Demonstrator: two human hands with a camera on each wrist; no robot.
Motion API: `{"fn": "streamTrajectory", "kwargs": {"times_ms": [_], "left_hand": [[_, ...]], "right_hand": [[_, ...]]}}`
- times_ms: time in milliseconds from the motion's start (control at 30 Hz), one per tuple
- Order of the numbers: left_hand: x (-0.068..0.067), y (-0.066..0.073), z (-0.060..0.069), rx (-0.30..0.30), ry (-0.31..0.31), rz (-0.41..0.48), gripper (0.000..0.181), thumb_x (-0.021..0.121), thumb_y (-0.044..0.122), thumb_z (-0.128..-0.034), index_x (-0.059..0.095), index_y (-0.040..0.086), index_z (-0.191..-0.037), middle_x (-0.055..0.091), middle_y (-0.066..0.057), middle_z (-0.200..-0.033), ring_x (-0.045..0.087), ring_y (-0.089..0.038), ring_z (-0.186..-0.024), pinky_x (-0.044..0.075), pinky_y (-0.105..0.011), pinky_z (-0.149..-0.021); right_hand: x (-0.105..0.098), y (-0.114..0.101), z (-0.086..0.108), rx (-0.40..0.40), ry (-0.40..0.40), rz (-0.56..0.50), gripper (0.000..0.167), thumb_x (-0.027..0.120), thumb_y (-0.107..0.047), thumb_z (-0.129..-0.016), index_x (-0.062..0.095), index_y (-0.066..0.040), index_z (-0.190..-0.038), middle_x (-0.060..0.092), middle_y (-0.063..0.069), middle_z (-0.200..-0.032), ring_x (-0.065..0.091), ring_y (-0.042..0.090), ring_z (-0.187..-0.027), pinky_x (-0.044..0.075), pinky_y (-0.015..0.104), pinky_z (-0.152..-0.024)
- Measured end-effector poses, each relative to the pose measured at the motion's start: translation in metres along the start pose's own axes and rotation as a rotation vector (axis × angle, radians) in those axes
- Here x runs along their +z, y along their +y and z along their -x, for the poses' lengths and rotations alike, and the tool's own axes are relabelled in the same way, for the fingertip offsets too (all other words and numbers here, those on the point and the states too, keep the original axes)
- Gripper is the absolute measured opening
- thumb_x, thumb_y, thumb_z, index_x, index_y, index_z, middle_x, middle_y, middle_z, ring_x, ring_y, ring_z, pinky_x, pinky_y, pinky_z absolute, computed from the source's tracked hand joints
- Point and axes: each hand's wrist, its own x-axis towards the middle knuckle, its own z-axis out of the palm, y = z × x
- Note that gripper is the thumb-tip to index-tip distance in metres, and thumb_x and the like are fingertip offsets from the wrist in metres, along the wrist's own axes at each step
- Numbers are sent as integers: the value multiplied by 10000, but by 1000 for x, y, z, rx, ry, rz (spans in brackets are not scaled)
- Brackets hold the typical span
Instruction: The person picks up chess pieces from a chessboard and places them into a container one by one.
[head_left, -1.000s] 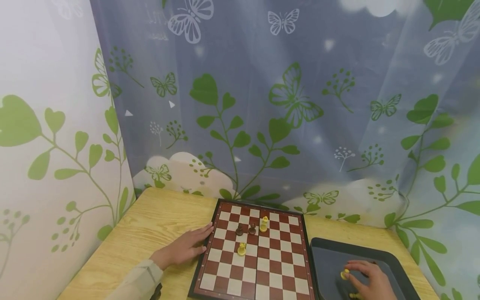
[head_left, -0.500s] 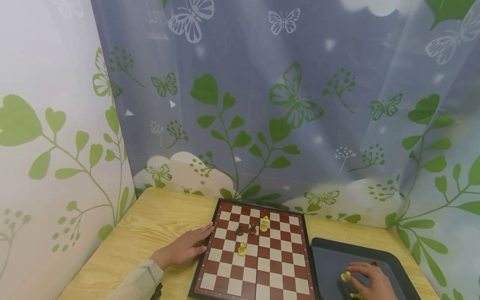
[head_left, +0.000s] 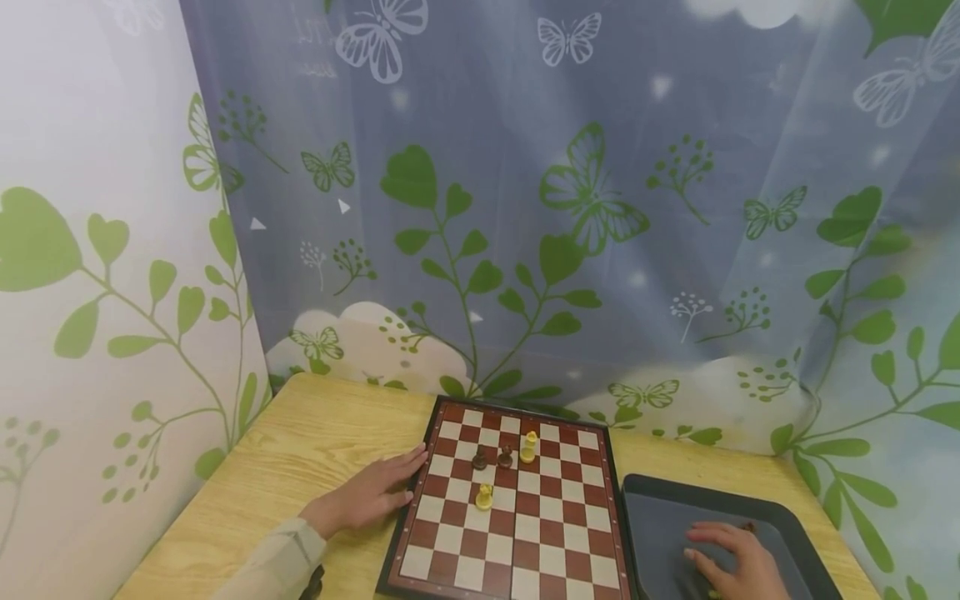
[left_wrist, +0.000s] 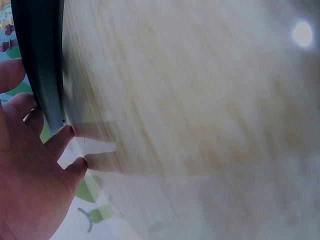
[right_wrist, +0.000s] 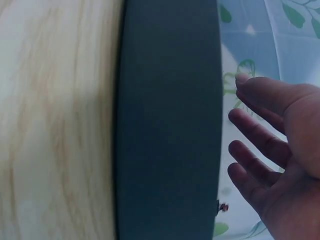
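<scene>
Two yellow chess pieces point(head_left: 483, 498) and two brown pieces point(head_left: 479, 458) stand on the far half of a checkered board point(head_left: 551, 530), which lies on a wood-grain tabletop point(head_left: 345, 425) before blue and white cloth point(head_left: 487, 108) printed with green leaves and butterflies. The left hand point(head_left: 369, 493) touches the board's left edge with fingers extended, while the right hand point(head_left: 738, 560), fingers and thumb loosely apart, is over a dark tray point(head_left: 660, 521) beside the board.
</scene>
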Motion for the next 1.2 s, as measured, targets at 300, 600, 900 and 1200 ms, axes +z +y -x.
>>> {"fn": "streamTrajectory", "kwargs": {"times_ms": [300,600,900,1200], "left_hand": [[0,-1,-1,-4,-6,6,629,454,310,-1083,297,-67,-1561,262,-243,-1641,325,-511,-1455,242,-757,-1117],[-1,0,0,-5,-5,3,623,452,300,-1083,296,-65,-1563,257,-248,-1641,323,-521,-1454,231,-765,-1113],[2,-2,-1,-1,-6,10,625,449,306,-1083,294,-59,-1566,250,-242,-1645,317,-523,-1456,217,-772,-1114],[2,-2,0,10,-5,6,622,447,297,-1086,290,-70,-1563,246,-247,-1644,315,-518,-1457,243,-751,-1119]], "right_hand": [[9,-33,-3,-96,98,-74,198,816,-175,-856,782,-182,-1051,727,64,-1138,653,358,-1050,534,568,-889],[19,-73,-29,-62,-80,-306,286,728,-276,-945,734,-152,-1202,683,50,-1271,596,385,-1238,508,542,-1006],[34,-93,-57,-138,-141,-372,346,694,-288,-973,700,-98,-1262,676,80,-1289,604,370,-1213,484,574,-1011],[49,-105,-80,-169,-159,-406,333,677,-274,-990,698,-110,-1280,677,92,-1291,628,319,-1056,522,439,-819]]}}
